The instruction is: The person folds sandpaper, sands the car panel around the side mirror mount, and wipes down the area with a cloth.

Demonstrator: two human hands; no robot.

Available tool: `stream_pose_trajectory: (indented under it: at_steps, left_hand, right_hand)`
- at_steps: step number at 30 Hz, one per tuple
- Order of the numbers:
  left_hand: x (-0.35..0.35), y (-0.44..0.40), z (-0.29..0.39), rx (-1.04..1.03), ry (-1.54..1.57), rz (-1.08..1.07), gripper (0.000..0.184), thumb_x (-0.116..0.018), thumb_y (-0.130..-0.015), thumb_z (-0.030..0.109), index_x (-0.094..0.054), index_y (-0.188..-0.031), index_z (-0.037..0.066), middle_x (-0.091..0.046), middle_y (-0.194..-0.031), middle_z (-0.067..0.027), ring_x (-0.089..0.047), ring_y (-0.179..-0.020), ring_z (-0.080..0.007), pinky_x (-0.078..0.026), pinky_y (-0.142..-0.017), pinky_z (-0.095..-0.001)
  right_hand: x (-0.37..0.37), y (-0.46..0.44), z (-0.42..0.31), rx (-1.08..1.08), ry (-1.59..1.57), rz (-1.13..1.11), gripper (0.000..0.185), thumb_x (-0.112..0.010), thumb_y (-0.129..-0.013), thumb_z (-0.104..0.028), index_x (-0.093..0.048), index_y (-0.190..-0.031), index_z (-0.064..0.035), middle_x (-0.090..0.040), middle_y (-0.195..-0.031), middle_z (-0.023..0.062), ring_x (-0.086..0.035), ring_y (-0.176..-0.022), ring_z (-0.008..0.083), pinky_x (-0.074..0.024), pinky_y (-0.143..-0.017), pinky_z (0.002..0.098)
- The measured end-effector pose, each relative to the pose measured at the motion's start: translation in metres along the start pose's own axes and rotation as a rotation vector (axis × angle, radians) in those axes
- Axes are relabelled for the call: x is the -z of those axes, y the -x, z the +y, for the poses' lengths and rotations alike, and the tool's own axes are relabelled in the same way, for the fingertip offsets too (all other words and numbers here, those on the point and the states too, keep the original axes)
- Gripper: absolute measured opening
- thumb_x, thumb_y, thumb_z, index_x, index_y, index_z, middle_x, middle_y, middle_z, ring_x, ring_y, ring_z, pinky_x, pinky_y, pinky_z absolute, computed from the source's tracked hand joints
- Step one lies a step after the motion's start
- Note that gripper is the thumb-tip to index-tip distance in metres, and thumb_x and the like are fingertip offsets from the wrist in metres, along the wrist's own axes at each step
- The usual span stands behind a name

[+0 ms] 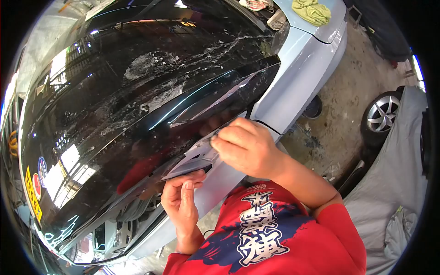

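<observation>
My right hand (245, 149) is closed in a pinch at the upper edge of a grey, roughly triangular trim piece (195, 161). What its fingertips hold is hidden. At the lower end of the same piece, my left hand (183, 192) curls its fingers against the edge, with the thumb beside them. The trim lies along the side of a car, between a glossy dark panel (105, 91) and the pale blue-grey bodywork (293, 78). White dusty smears run across the dark surface.
A yellow-green cloth (311, 11) rests on the car's bodywork. On the concrete floor to the right are a dark round container (313, 107), a wheel (384, 113) and a grey cover (389, 192). Stickers (36, 181) mark the car's far left edge.
</observation>
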State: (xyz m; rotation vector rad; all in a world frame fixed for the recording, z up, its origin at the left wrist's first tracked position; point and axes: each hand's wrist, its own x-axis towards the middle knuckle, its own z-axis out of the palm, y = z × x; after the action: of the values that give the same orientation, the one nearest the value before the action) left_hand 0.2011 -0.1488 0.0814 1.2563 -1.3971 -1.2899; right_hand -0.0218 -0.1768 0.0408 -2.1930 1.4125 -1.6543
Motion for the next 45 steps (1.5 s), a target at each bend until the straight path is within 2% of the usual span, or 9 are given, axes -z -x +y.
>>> stream_pose_trajectory:
  at_steps: [4,6,8,12,16,20,25,37,45]
  left_hand:
    - [0.002,0.0,-0.002,-0.002,-0.018,-0.001,0.013,-0.06,-0.106,0.009,-0.062,-0.106,-0.003,-0.076,-0.107,-0.0244,-0.076,-0.097,-0.028,-0.062,-0.083,-0.0344]
    - [0.001,0.0,-0.001,-0.004,-0.002,-0.004,0.013,-0.06,-0.106,0.01,-0.062,-0.106,-0.003,-0.076,-0.107,-0.0246,-0.076,-0.097,-0.0279,-0.061,-0.083,-0.0345]
    - [0.0,0.0,-0.002,-0.01,0.001,0.004,0.014,-0.06,-0.106,0.01,-0.062,-0.105,-0.004,-0.076,-0.107,-0.0249,-0.076,-0.097,-0.028,-0.061,-0.083,-0.0345]
    - [0.001,0.001,-0.001,-0.01,-0.034,0.008,0.015,-0.061,-0.106,0.011,-0.061,-0.104,-0.004,-0.076,-0.106,-0.0256,-0.076,-0.097,-0.0283,-0.061,-0.083,-0.0346]
    - [-0.002,-0.001,0.0,-0.001,-0.012,0.025,0.015,-0.061,-0.106,0.011,-0.061,-0.103,-0.004,-0.075,-0.106,-0.026,-0.076,-0.096,-0.0286,-0.061,-0.082,-0.0348]
    - [-0.001,0.001,-0.002,0.002,-0.027,0.026,0.015,-0.061,-0.106,0.011,-0.061,-0.103,-0.004,-0.075,-0.105,-0.026,-0.076,-0.096,-0.029,-0.062,-0.081,-0.0351]
    - [-0.001,-0.002,-0.002,-0.022,-0.019,0.023,0.015,-0.061,-0.106,0.012,-0.061,-0.104,-0.004,-0.075,-0.105,-0.0261,-0.076,-0.096,-0.0293,-0.063,-0.081,-0.0355]
    - [-0.001,0.0,-0.005,-0.024,-0.018,0.031,0.014,-0.061,-0.106,0.01,-0.061,-0.103,-0.004,-0.076,-0.103,-0.0257,-0.076,-0.095,-0.0294,-0.062,-0.08,-0.0348]
    - [-0.001,0.0,-0.004,-0.033,-0.03,0.032,0.015,-0.06,-0.106,0.01,-0.061,-0.103,-0.004,-0.075,-0.103,-0.0257,-0.076,-0.095,-0.0293,-0.062,-0.08,-0.0346]
  right_hand:
    - [0.0,-0.001,0.0,0.013,-0.032,0.021,0.034,-0.079,-0.066,0.001,-0.072,-0.099,-0.0008,-0.064,-0.093,0.007,-0.062,-0.076,0.0248,-0.0543,-0.061,0.0346]
    - [0.0,0.007,0.006,-0.008,-0.011,0.018,0.033,-0.079,-0.068,-0.002,-0.072,-0.1,-0.0012,-0.064,-0.094,0.0068,-0.063,-0.077,0.0245,-0.054,-0.061,0.0343]
    - [-0.002,0.011,0.006,-0.023,0.056,0.03,0.02,-0.071,-0.075,-0.013,-0.069,-0.093,-0.0048,-0.059,-0.091,0.0032,-0.06,-0.082,0.0219,-0.0537,-0.064,0.0333]
    - [-0.007,-0.003,-0.001,0.016,0.004,0.062,0.023,-0.074,-0.071,-0.01,-0.069,-0.092,-0.0046,-0.059,-0.092,0.0034,-0.061,-0.081,0.0218,-0.0546,-0.064,0.0341]
    - [-0.003,0.013,0.008,-0.027,0.057,0.036,0.021,-0.07,-0.076,-0.016,-0.07,-0.095,-0.0055,-0.059,-0.093,0.0031,-0.06,-0.083,0.0209,-0.0542,-0.066,0.0332]
    - [-0.01,-0.005,-0.001,0.044,-0.018,0.071,0.023,-0.073,-0.073,-0.013,-0.07,-0.095,-0.0057,-0.06,-0.093,0.0024,-0.06,-0.081,0.0214,-0.0544,-0.066,0.0334]
    - [-0.008,0.017,0.01,-0.005,0.061,0.074,0.019,-0.07,-0.078,-0.016,-0.069,-0.094,-0.0059,-0.059,-0.092,0.0025,-0.06,-0.082,0.0214,-0.0544,-0.066,0.0332]
    - [-0.005,0.004,0.004,0.024,-0.008,0.043,0.026,-0.074,-0.07,-0.011,-0.07,-0.094,-0.0032,-0.059,-0.092,0.0037,-0.06,-0.08,0.0223,-0.0539,-0.064,0.0332]
    - [-0.01,0.014,0.007,-0.007,0.039,0.074,0.022,-0.07,-0.075,-0.015,-0.069,-0.094,-0.0052,-0.059,-0.092,0.003,-0.06,-0.081,0.0213,-0.0542,-0.065,0.0326]
